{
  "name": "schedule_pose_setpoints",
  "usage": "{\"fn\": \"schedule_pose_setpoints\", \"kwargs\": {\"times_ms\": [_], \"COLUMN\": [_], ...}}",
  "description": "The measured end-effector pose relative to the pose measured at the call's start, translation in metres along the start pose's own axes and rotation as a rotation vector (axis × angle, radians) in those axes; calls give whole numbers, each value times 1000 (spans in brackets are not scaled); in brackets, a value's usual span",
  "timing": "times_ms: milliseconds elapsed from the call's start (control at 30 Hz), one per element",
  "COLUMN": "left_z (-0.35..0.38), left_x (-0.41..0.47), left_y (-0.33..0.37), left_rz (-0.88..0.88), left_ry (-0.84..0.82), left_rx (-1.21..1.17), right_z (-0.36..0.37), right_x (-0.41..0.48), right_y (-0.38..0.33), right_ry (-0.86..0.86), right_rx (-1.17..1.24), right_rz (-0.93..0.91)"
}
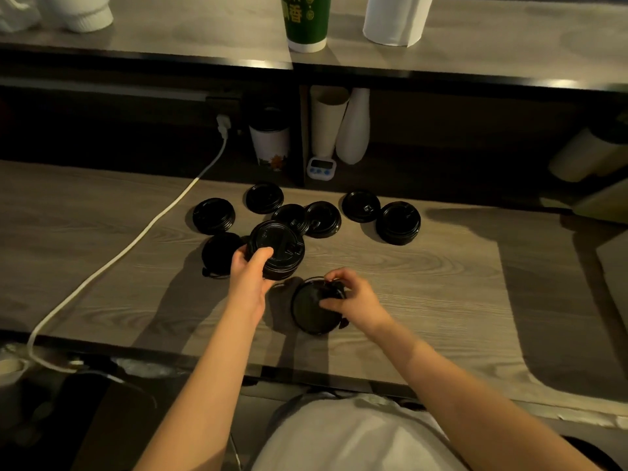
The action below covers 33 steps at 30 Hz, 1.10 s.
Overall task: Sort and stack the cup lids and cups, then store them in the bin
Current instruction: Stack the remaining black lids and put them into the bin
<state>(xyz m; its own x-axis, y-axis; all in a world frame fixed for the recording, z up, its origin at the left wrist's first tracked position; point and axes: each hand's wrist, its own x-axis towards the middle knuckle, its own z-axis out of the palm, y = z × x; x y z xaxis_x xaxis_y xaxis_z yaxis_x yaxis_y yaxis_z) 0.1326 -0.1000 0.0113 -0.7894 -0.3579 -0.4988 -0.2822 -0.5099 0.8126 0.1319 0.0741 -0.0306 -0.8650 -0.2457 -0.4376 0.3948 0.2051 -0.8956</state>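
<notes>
Several black cup lids lie spread on the wooden counter (424, 283). My left hand (249, 270) grips a stack of black lids (277, 248), thumb on top, held just above the counter. My right hand (350, 300) pinches the tab of a single black lid (311, 309) that lies upside down near the front edge. A second stack of lids (398, 223) stands at the right of the group. Single lids lie behind: one at far left (213, 215), one at the back (264, 197), one right of centre (323, 219). A lidded paper cup (270, 141) stands in the shelf recess.
A white power cable (136, 239) runs across the left of the counter. A small white timer (321, 168), a paper cup sleeve stack (328, 120) and a white bottle (353, 127) sit in the recess. On the upper shelf stand a green cup (306, 18) and a paper roll (394, 18).
</notes>
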Motion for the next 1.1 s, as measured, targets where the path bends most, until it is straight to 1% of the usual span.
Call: {"fn": "schedule_pose_setpoints", "kwargs": {"times_ms": [67, 300, 433, 567, 667, 867, 1100], "left_z": [15, 87, 133, 176, 216, 306, 396], "left_x": [-3, -24, -41, -63, -85, -130, -171], "left_y": [-5, -26, -39, -54, -71, -110, -158], "left_rz": [-16, -48, -78, -83, -99, -128, -112], "left_ry": [-39, -227, -307, -384, -460, -559, -641], "left_rx": [15, 47, 87, 124, 160, 253, 337], "right_z": [-24, -113, -159, -202, -241, -333, -434], "right_x": [-8, -58, -84, -112, -135, -186, -226], "right_y": [-8, -19, -19, -19, -20, -15, 2], "right_ry": [43, 323, 440, 522, 635, 864, 975], "right_rx": [157, 300, 349, 349, 344, 376, 402], "right_rz": [12, -71, -110, -149, -169, -221, -211]}}
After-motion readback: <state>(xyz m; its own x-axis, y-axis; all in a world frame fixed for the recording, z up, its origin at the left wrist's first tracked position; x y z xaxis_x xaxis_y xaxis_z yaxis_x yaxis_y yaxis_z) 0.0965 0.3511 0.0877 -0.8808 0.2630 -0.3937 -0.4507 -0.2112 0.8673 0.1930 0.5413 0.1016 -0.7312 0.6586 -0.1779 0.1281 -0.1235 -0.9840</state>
